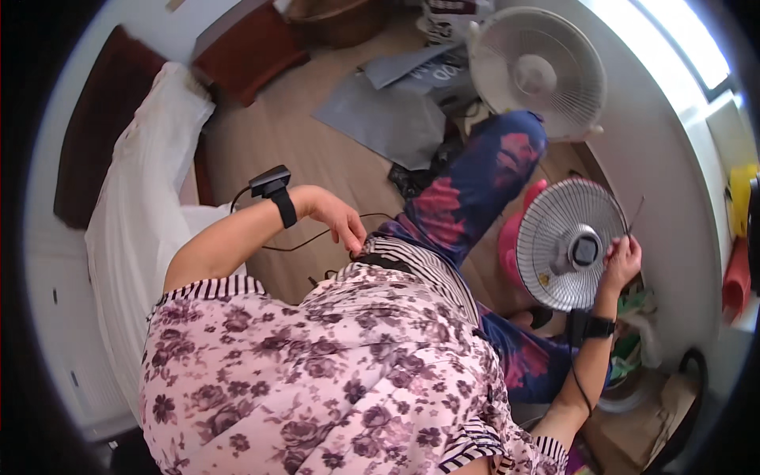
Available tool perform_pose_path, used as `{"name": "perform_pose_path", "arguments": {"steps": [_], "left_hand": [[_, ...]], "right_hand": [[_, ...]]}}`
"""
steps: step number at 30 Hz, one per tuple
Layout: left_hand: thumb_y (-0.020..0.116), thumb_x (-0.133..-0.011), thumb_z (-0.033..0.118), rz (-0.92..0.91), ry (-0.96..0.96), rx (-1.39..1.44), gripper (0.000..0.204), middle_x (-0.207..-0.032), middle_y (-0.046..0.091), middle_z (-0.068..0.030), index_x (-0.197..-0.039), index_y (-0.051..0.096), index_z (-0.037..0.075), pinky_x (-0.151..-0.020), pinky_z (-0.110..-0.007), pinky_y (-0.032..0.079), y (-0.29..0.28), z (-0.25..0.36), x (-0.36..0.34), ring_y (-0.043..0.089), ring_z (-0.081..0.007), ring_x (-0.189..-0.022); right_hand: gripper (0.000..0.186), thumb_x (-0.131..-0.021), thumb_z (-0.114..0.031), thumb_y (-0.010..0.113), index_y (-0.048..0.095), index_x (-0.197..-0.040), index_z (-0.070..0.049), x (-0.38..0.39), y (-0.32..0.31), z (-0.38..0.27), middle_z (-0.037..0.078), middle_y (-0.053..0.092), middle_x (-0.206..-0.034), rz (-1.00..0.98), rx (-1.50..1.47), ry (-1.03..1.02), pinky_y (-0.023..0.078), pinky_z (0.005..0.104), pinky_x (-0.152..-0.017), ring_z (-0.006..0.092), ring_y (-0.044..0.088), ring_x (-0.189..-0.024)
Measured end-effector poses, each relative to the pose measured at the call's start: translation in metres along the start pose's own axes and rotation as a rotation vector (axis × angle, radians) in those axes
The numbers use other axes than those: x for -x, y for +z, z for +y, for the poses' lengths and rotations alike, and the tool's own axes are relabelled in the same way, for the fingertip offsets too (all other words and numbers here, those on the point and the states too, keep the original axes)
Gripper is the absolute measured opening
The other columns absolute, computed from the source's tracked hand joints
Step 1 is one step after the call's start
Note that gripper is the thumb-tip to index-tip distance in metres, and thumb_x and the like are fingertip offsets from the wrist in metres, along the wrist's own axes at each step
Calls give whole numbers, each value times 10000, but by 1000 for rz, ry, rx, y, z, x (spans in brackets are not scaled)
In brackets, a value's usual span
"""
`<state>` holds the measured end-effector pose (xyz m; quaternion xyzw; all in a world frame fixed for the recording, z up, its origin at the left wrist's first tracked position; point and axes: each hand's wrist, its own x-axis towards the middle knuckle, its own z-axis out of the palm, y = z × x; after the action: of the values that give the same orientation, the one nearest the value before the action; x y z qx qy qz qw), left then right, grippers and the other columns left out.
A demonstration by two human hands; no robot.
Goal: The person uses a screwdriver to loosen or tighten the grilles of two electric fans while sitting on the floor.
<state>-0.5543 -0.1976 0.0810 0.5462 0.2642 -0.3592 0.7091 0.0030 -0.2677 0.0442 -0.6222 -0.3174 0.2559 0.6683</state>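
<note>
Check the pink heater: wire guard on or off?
On: the wire guard covers the front of the pink heater, ribs radiating around the central hub. Whether it's fastened, cannot tell.

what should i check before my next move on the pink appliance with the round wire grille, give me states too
1. Right hand has the thin rod: ok, it is held at the fingertips.
2. Rod's far end touching the round wire grille: not ok, it shows beside the grille's edge.
3. Left hand at the grille: not ok, it is near the striped cloth at the waist.
4. Left hand empty: cannot tell, its fingertips are unclear.
5. Pink appliance unplugged: cannot tell, no plug of it is visible.
6. White round appliance apart from the pink one: ok.
</note>
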Motion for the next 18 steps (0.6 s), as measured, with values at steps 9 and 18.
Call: {"name": "perform_pose_path", "arguments": {"steps": [9,18], "left_hand": [[605,-827,422,303,66,-188,443,-1013,571,-13,-1090,583,66,-873,-293,382,-98,80,-13,482,-137,-993],[542,-881,257,750,804,-53,344,-1091,553,-41,-1166,523,66,-811,-282,455,-140,240,26,512,-129,-1000]], "right_hand": [[186,-896,-99,522,440,-1026,6,5,21,-20,69,580,-681,-13,-43,-54,324,191,-329,74,471,-434],[156,-892,-78,501,418,-1011,-21,11,13,-27,66,568,-657,37,3,-114,358,211,-355,84,486,-434]]}}
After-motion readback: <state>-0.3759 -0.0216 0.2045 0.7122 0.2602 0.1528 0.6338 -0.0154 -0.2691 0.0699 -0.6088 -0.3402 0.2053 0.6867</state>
